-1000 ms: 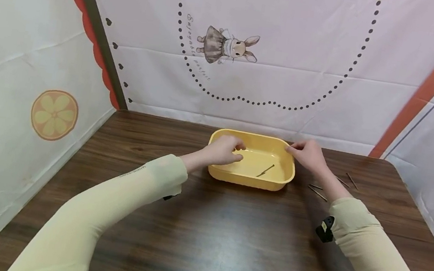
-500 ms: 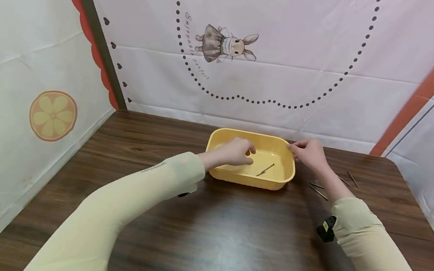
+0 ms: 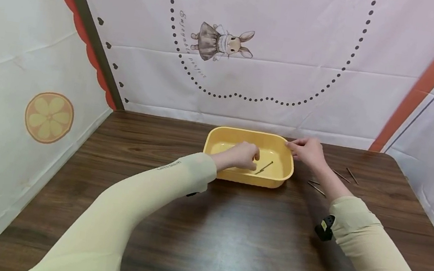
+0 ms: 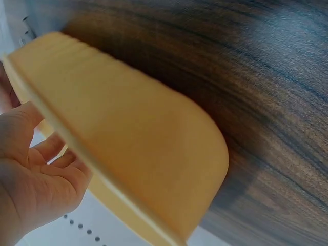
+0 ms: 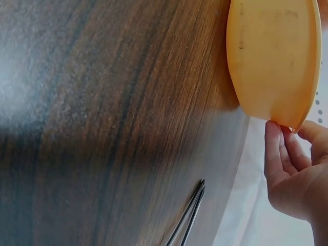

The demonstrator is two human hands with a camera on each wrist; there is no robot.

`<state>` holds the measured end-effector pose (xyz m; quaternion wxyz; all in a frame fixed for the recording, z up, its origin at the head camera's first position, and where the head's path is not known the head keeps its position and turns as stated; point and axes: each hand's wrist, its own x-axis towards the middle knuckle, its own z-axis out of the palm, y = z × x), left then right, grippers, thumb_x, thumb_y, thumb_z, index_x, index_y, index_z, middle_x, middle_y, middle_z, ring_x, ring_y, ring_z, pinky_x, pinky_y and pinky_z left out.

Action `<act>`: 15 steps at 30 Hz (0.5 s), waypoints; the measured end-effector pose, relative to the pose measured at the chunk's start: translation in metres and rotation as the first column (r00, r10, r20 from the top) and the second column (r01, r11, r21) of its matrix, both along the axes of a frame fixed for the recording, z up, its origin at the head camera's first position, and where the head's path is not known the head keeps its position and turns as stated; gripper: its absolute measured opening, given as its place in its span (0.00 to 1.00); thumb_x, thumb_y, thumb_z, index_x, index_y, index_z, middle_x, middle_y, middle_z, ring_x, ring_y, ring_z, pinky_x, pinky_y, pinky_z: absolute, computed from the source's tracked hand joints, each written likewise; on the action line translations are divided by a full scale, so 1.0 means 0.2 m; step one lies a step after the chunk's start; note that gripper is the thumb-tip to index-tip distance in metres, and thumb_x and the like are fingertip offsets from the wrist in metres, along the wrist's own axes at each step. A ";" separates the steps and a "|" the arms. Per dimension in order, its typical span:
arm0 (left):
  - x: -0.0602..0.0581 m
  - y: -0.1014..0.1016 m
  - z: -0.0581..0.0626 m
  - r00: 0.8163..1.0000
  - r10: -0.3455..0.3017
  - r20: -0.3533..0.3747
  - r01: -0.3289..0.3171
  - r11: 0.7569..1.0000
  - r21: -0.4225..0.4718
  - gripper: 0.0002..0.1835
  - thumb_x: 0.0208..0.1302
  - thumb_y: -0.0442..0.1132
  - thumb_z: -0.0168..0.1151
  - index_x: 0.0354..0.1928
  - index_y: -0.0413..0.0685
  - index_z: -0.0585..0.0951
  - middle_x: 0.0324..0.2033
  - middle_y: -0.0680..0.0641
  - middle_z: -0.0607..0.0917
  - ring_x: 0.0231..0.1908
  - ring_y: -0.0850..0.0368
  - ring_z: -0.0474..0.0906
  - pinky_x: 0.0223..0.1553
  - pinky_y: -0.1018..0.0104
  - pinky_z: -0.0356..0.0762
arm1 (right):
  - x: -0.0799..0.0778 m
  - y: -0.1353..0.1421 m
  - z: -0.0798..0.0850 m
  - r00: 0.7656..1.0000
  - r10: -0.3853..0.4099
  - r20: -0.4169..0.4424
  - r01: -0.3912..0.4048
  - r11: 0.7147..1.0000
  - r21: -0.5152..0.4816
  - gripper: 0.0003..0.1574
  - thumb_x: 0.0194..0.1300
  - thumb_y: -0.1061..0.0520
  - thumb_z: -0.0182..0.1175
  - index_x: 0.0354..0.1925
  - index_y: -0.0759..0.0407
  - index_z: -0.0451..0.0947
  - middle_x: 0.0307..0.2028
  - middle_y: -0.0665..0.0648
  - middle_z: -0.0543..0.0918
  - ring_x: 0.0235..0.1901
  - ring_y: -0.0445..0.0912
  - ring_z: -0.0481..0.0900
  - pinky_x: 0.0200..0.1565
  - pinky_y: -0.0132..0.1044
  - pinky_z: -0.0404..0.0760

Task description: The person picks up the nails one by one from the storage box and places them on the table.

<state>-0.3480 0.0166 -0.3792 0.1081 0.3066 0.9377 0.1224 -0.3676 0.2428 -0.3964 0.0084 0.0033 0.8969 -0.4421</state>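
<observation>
A yellow plastic tray (image 3: 252,179) stands on the table near the wall, with a few thin dark nails (image 3: 264,166) lying on its floor. My right hand (image 3: 309,152) pinches the tray's right rim between thumb and fingers, as the right wrist view also shows. My left hand (image 3: 244,155) reaches over the near rim into the tray, fingers loosely bent and thumb apart, close to the nails. In the left wrist view the tray's wall (image 4: 123,118) hides part of the left fingertips; nothing shows in that hand.
Several more nails (image 3: 317,188) lie on the wooden table (image 3: 227,239) right of the tray, by the right wrist. Two of them (image 5: 192,210) show in the right wrist view. A printed cloth wall (image 3: 284,71) rises right behind the table.
My left hand has moved to the right inside the tray, closer to the nails. The right hand keeps its pinch on the rim. The head view has shifted slightly.
</observation>
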 end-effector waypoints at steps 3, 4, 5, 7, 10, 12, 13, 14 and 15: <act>0.01 0.02 -0.03 1.000 -0.018 -0.004 0.018 1.000 0.019 0.13 0.57 0.32 0.63 0.19 0.45 0.71 0.18 0.53 0.64 0.21 0.62 0.54 0.24 0.73 0.52 | 0.01 0.00 0.00 1.000 -0.010 -0.006 0.010 1.000 0.003 0.26 0.68 0.49 0.62 0.49 0.73 0.82 0.44 0.69 0.86 0.24 0.30 0.79 0.44 0.42 0.89; 0.01 0.02 -0.03 1.000 -0.013 -0.003 0.013 0.999 0.037 0.17 0.56 0.31 0.63 0.17 0.47 0.66 0.17 0.54 0.60 0.20 0.62 0.51 0.24 0.73 0.49 | 0.01 0.00 -0.01 1.000 -0.013 -0.006 0.013 1.000 0.006 0.27 0.68 0.49 0.62 0.49 0.73 0.82 0.44 0.69 0.86 0.24 0.31 0.79 0.44 0.42 0.89; 0.00 0.03 -0.04 1.000 -0.006 0.000 0.006 0.999 0.050 0.21 0.56 0.32 0.64 0.16 0.49 0.62 0.16 0.54 0.57 0.20 0.62 0.49 0.23 0.73 0.47 | 0.01 0.00 -0.01 1.000 -0.015 -0.006 0.015 1.000 0.008 0.27 0.68 0.48 0.62 0.49 0.72 0.82 0.45 0.70 0.85 0.24 0.31 0.79 0.44 0.42 0.89; -0.01 0.04 -0.04 1.000 0.013 -0.003 -0.012 0.997 0.081 0.22 0.57 0.32 0.65 0.15 0.51 0.62 0.15 0.56 0.58 0.19 0.63 0.49 0.23 0.74 0.47 | 0.01 0.00 0.00 1.000 -0.019 -0.001 0.019 1.000 0.008 0.27 0.68 0.48 0.62 0.49 0.72 0.82 0.47 0.70 0.85 0.25 0.31 0.80 0.45 0.41 0.89; -0.04 0.07 -0.03 1.000 0.028 -0.007 -0.027 0.992 0.119 0.23 0.58 0.34 0.67 0.15 0.52 0.63 0.14 0.57 0.60 0.19 0.64 0.51 0.23 0.74 0.49 | 0.01 0.01 0.00 1.000 -0.024 0.010 0.024 1.000 0.004 0.28 0.68 0.47 0.61 0.51 0.71 0.82 0.49 0.71 0.84 0.26 0.31 0.80 0.45 0.39 0.89; -0.06 0.08 -0.02 1.000 0.027 -0.010 -0.026 0.992 0.124 0.24 0.58 0.34 0.67 0.14 0.52 0.62 0.13 0.57 0.58 0.18 0.65 0.49 0.22 0.74 0.48 | 0.01 0.01 0.00 1.000 -0.026 0.017 0.026 1.000 0.000 0.28 0.68 0.47 0.61 0.51 0.71 0.82 0.49 0.71 0.84 0.26 0.31 0.79 0.44 0.37 0.89; -0.07 0.09 -0.02 1.000 0.026 -0.010 -0.025 0.993 0.120 0.25 0.59 0.34 0.67 0.14 0.52 0.61 0.13 0.57 0.57 0.17 0.65 0.48 0.22 0.74 0.48 | 0.01 0.01 0.00 0.999 -0.026 0.018 0.026 1.000 0.000 0.28 0.68 0.46 0.61 0.51 0.71 0.82 0.49 0.71 0.84 0.26 0.30 0.79 0.43 0.36 0.89; -0.08 0.10 -0.01 1.000 0.026 -0.009 -0.024 0.993 0.117 0.25 0.58 0.34 0.66 0.14 0.52 0.60 0.13 0.56 0.55 0.17 0.64 0.47 0.22 0.73 0.46 | 0.01 0.01 0.00 1.000 -0.025 0.018 0.025 1.000 -0.001 0.28 0.68 0.46 0.61 0.51 0.71 0.82 0.49 0.71 0.84 0.26 0.30 0.79 0.43 0.36 0.89; -0.08 0.11 -0.01 1.000 0.025 -0.008 -0.024 0.993 0.116 0.25 0.58 0.34 0.66 0.14 0.52 0.60 0.13 0.56 0.56 0.17 0.64 0.48 0.22 0.73 0.47 | 0.01 0.01 0.00 1.000 -0.025 0.016 0.025 1.000 -0.003 0.29 0.68 0.46 0.61 0.51 0.71 0.82 0.49 0.71 0.84 0.26 0.30 0.79 0.43 0.36 0.89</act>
